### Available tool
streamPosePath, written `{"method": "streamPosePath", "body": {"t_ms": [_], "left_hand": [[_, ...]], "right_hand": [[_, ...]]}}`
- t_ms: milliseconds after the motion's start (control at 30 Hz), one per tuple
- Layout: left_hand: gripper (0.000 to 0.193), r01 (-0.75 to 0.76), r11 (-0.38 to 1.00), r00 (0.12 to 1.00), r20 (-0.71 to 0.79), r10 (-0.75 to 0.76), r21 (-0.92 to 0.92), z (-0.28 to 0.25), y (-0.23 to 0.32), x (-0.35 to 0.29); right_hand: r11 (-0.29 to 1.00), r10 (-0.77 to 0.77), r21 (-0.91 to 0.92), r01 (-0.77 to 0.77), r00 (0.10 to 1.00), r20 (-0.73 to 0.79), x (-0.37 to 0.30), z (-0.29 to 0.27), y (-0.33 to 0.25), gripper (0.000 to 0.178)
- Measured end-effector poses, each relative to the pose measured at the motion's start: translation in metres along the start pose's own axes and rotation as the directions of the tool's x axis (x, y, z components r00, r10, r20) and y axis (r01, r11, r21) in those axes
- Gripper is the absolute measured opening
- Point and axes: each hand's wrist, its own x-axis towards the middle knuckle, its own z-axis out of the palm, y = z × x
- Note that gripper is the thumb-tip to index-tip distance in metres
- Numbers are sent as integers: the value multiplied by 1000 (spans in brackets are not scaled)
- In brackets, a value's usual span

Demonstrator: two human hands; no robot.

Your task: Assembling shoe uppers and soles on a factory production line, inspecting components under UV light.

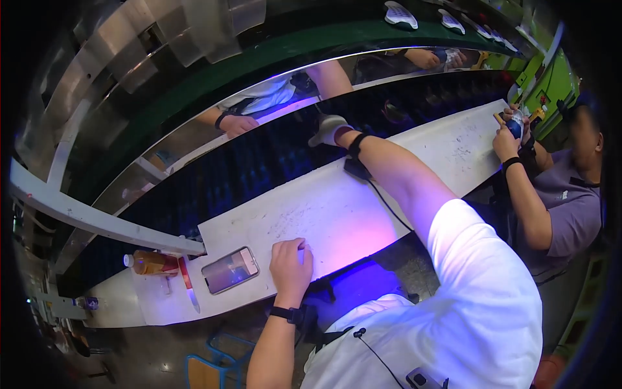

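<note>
My left hand (291,269) rests at the near edge of the white work surface (324,214), its fingers curled in and nothing visible in them. Just left of it lies a phone (230,270). My right arm stretches across the surface, and my right hand (340,133) is over the dark conveyor belt (259,162). A pale grey, rounded, shoe-like or glove-like thing (324,130) covers most of that hand, so its fingers are hidden. Whether the hand holds or wears this thing I cannot make out.
A bottle of amber drink (154,263) and a red-handled knife (188,280) lie left of the phone. At right a co-worker (557,194) holds a blue and white item (515,124). White soles (400,15) line the upper shelf. A white metal bar (103,217) crosses the left side.
</note>
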Motion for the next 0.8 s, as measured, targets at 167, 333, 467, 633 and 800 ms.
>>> {"method": "streamPosePath", "body": {"t_ms": [167,333,467,633,800], "left_hand": [[28,62,998,998,-13,-62,2,-5,-7,-12],[80,-127,964,984,-92,152,234,-36,49,28],[95,-87,985,991,118,70,152,-33,51,10],[91,290,934,956,11,-294,-207,5,38,-11],[91,366,906,912,-110,-394,-214,22,63,-14]], "right_hand": [[996,-86,31,89,991,-101,-25,6,-28,69],[631,-768,-196,750,639,-26,-137,-75,-73,58],[163,-983,-543,824,185,-15,-121,-152,-84,35],[909,-282,-417,1,738,-613,-3,-316,141,68],[998,-29,-70,2,920,-390,32,-360,221,60]]}}
